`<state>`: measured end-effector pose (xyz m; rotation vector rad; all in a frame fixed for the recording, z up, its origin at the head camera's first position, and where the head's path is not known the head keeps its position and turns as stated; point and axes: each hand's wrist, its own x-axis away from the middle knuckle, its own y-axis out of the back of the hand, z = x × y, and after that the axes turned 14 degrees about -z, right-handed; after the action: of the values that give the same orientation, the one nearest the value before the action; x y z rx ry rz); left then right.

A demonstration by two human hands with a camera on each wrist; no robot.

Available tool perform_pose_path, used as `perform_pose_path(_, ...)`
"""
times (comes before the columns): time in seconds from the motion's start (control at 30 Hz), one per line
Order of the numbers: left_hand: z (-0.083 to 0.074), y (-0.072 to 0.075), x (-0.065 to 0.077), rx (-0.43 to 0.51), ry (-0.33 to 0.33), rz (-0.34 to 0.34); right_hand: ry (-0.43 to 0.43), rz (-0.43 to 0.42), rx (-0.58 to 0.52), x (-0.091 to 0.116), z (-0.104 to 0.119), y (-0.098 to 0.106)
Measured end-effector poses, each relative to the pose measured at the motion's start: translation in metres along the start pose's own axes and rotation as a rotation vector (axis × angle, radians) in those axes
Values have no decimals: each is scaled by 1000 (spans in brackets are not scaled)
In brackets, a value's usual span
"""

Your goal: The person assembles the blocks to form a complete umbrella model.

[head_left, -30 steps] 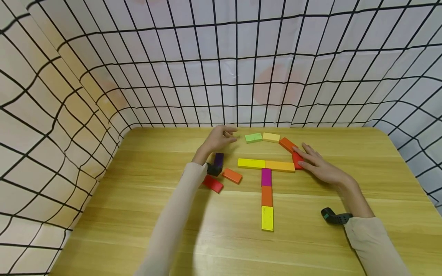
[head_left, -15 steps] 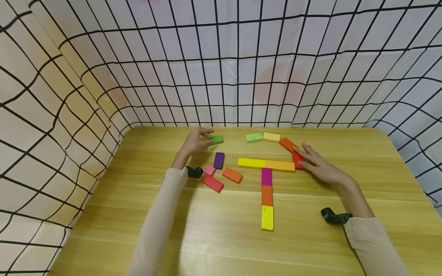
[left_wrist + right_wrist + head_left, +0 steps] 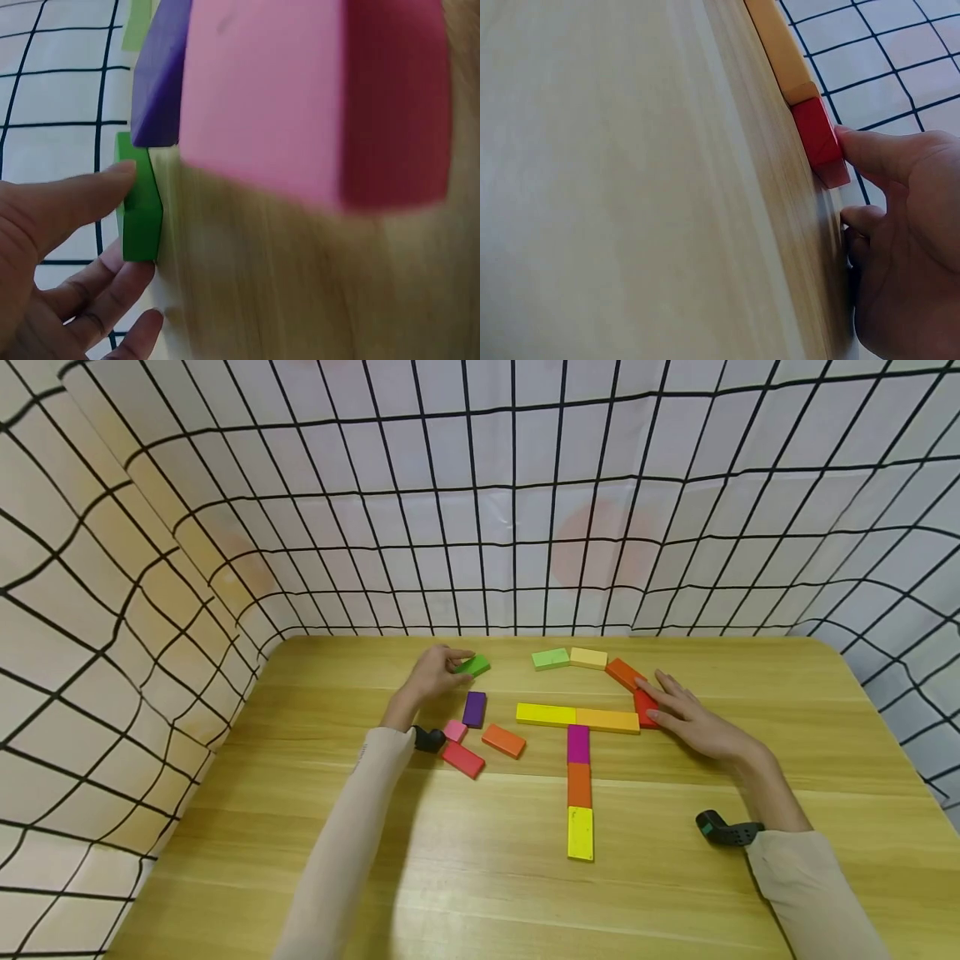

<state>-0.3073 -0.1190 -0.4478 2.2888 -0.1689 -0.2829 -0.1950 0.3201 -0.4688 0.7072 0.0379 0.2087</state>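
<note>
At the far left of the table, my left hand (image 3: pixel 433 675) pinches a green block (image 3: pixel 474 666). The left wrist view shows the thumb on the side of that green block (image 3: pixel 141 214) and fingers at its end. My right hand (image 3: pixel 697 720) lies with fingers extended beside a red block (image 3: pixel 643 710), fingertips touching it. In the right wrist view the thumb meets the side of the red block (image 3: pixel 821 141). An orange-red block (image 3: pixel 624 673) adjoins the red one, followed leftward by a pale yellow block (image 3: pixel 588 658) and a light green block (image 3: pixel 551 659) in a curve.
A yellow block (image 3: pixel 546 714) and an amber block (image 3: pixel 607 721) form a bar; magenta (image 3: pixel 578 744), orange and yellow blocks run down from it. Purple (image 3: pixel 474 709), pink (image 3: pixel 455 731), red and orange blocks lie loose near the left forearm. Netting (image 3: pixel 480 527) stands behind the table.
My left hand has moved left to the green block and taken hold of it; the block has turned slightly. My right hand stays in place.
</note>
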Motion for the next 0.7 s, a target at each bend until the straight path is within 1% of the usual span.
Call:
perform_pose_path(0.13,-3,-3,-1,-27,6,-7,-17,3,-12,0,2,0)
perform_pose_path(0.3,-10,-6,-1,-20,7,-18,-36,7,-26,-1,4,-1)
perform_pose_path(0.47,-25,-13,-1,-6,-21,-8,-39,0,-33,-1,5,-1)
perform_pose_path(0.7,-44,-29,-4,-49,-76,23,-30,-2,-34,-1,2,0)
